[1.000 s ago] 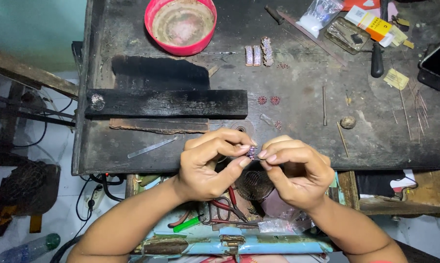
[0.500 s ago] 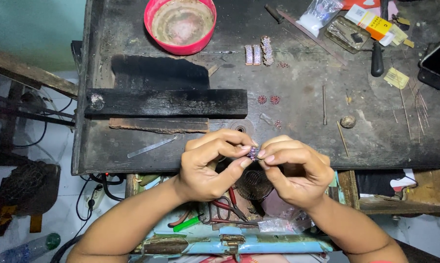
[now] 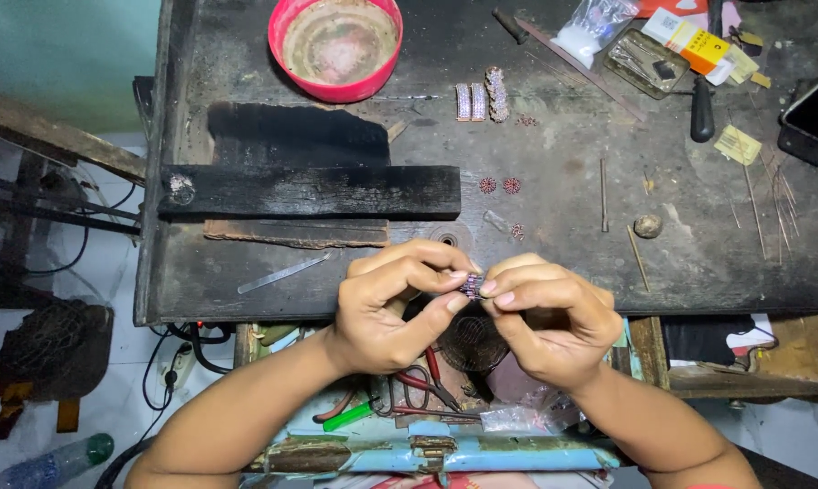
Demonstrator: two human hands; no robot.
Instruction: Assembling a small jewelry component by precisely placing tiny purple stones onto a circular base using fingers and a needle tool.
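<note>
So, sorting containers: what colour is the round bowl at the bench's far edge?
The bowl is pinkish red, clearest in the head view.

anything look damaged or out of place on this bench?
Damage, yes: the black wooden block and the bench top behind it look charred and scorched. Thin wires lie scattered at the right. Both hands, left hand and right hand, pinch a small jewelled piece normally.

Counter (image 3: 608,272): dark wood, matt, rough, scorched. Bowl (image 3: 287,50): glossy red plastic. Small piece (image 3: 472,286) between fingertips: glittering stones set in metal.
</note>
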